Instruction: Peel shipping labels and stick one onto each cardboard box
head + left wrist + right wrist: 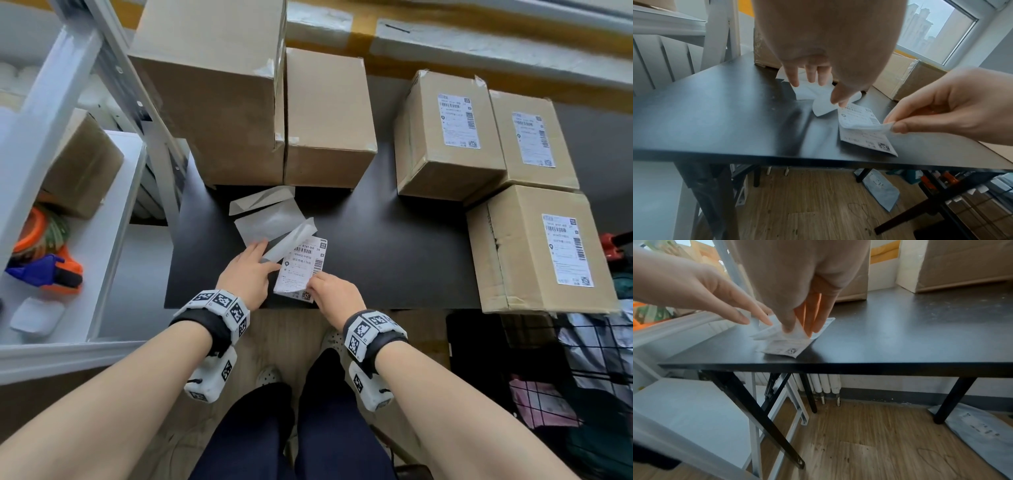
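Note:
A white shipping label [301, 270] lies near the front edge of the black table [394, 246]. My right hand [317, 277] pinches the label's right edge between thumb and forefinger and lifts it [885, 125]. My left hand [255, 262] rests with straight fingers on the label's left side, beside a curled backing strip [291, 240]. Two plain cardboard boxes stand at the back: a large one [212, 102] and a smaller one [329, 120]. Three boxes on the right carry labels [445, 137], [534, 144], [541, 250].
Loose backing sheets [270, 219] lie just behind my hands. A white shelf [113, 240] on the left holds a blue and orange tape dispenser [51, 270] and a small box [82, 168]. A wire basket of clothes [582, 359] stands low right.

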Demonstrator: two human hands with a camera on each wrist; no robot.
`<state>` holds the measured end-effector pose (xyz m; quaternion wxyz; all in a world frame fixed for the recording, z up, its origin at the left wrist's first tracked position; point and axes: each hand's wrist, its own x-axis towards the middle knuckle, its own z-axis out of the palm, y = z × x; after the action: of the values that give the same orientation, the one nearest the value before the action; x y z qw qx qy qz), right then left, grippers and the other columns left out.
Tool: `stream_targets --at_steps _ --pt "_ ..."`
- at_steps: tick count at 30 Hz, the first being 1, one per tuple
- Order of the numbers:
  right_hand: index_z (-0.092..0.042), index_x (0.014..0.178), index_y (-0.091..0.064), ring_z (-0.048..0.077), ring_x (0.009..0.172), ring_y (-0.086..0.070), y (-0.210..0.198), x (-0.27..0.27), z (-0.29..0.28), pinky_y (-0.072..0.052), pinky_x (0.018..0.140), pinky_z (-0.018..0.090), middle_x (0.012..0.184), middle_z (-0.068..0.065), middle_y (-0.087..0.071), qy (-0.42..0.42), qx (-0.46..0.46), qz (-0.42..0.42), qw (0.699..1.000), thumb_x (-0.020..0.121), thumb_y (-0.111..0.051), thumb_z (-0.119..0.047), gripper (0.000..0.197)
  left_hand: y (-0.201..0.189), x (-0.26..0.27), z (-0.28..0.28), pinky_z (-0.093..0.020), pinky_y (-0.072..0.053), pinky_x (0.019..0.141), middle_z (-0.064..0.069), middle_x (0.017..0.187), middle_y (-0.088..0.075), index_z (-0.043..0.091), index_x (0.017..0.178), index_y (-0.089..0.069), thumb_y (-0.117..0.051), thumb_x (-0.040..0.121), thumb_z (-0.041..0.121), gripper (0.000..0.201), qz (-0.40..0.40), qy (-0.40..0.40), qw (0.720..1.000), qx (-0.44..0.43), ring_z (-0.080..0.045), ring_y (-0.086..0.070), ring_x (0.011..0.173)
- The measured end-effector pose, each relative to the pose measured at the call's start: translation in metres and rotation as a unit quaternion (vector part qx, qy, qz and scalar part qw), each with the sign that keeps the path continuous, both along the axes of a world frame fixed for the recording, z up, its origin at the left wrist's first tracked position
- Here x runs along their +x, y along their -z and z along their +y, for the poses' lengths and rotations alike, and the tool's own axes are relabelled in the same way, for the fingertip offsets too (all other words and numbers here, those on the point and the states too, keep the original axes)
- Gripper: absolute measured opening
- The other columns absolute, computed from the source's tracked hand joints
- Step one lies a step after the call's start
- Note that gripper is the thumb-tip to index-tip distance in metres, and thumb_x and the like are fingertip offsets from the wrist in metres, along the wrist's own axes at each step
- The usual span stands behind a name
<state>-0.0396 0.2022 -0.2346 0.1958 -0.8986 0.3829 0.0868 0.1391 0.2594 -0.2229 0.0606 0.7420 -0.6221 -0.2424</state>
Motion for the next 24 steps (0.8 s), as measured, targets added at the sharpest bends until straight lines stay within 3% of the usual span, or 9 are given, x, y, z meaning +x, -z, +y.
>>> stream_targets --at_steps 4,8,15,20,24 --pt "-0.011 0.095 -0.057 0.029 0.094 -0.06 -0.019 0.006 -0.009 -0.046 0.076 0.036 0.103 0.006 -0.065 0.074 0.031 -0.022 0.997 0.092 -0.052 -0.021 0.011 -0.008 -0.003 -0.001 -0.04 -0.037 0.107 -0.006 0.151 -0.031 0.018 0.131 -0.051 -0.041 0.094 0.013 0.039 -0.004 -0.049 0.999 -0.002 -0.023 -0.027 0.14" --pt "-0.015 0.092 -0.066 0.023 0.09 -0.061 -0.029 0.009 -0.019 -0.048 0.077 0.032 0.096 0.005 -0.068 0.138 0.092 -0.047 0.985 0.086 -0.063 -0.035 0.021 -0.017 -0.004 -0.004 -0.04 -0.046 0.093 -0.001 0.138 -0.046 0.019 0.13 -0.05 -0.039 0.094 0.013 0.038 0.017 -0.095 0.995 0.007 -0.023 -0.044 0.124" --pt "-0.018 0.098 -0.069 0.026 0.097 -0.063 -0.047 0.01 -0.029 -0.051 0.084 0.035 0.103 0.005 -0.071 0.196 0.072 -0.121 0.97 0.092 -0.055 -0.025 0.017 -0.039 -0.003 -0.013 -0.037 -0.044 0.095 -0.006 0.124 -0.057 0.014 0.119 -0.054 -0.042 0.095 0.022 0.028 0.084 -0.174 0.981 0.004 -0.024 -0.053 0.115" --pt "-0.017 0.09 -0.066 0.023 0.087 -0.064 -0.081 0.009 -0.044 -0.052 0.078 0.034 0.092 0.005 -0.072 0.233 0.049 -0.171 0.956 0.089 -0.06 -0.029 0.014 -0.063 -0.013 -0.034 -0.03 -0.046 0.091 -0.004 0.114 -0.068 0.016 0.111 -0.065 -0.046 0.093 0.019 0.026 0.153 -0.123 0.981 0.014 -0.02 -0.06 0.106" --pt "-0.018 0.087 -0.065 0.02 0.083 -0.065 -0.102 0.009 -0.058 -0.05 0.075 0.029 0.088 0.003 -0.071 0.239 0.03 -0.215 0.946 0.087 -0.062 -0.027 0.009 -0.084 -0.026 -0.057 -0.027 -0.045 0.096 -0.005 0.115 -0.067 0.009 0.115 -0.065 -0.051 0.092 0.014 0.027 0.258 -0.116 0.959 -0.027 -0.018 -0.061 0.108"
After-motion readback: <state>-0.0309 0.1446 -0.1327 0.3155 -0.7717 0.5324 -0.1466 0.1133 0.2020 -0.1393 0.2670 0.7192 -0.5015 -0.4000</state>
